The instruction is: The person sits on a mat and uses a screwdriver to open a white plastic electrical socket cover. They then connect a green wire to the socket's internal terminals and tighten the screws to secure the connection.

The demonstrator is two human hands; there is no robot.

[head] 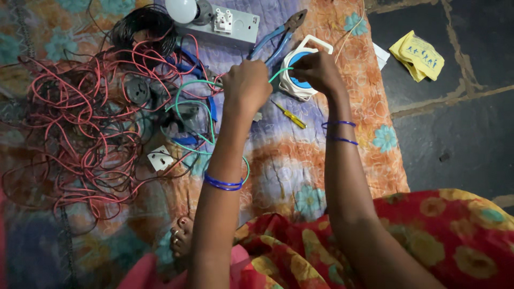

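Red wire [69, 134] sprawls in a loose tangle over the patterned cloth [300, 166] at the far left, with a black coil [140, 24] above it and a small white socket plate [160, 158] lying near its lower edge. Just right of that, a green wire [187, 99] loops across the cloth and rises to my left hand [246, 85], whose fingers are closed tight around it in a fist. A short taut stretch of the same green wire runs on to my right hand [318, 70]; those fingers are pinched together on its other end, directly over a white and blue round fitting [295, 80]. Above my hands lie a grey switch box [230, 24] with a white bulb [182, 9] and blue-handled pliers [276, 37]. A small yellow screwdriver [289, 114] rests between my wrists. Off the cloth, on the dark stone floor [455, 134] at far right, sits a crumpled yellow paper [417, 55].
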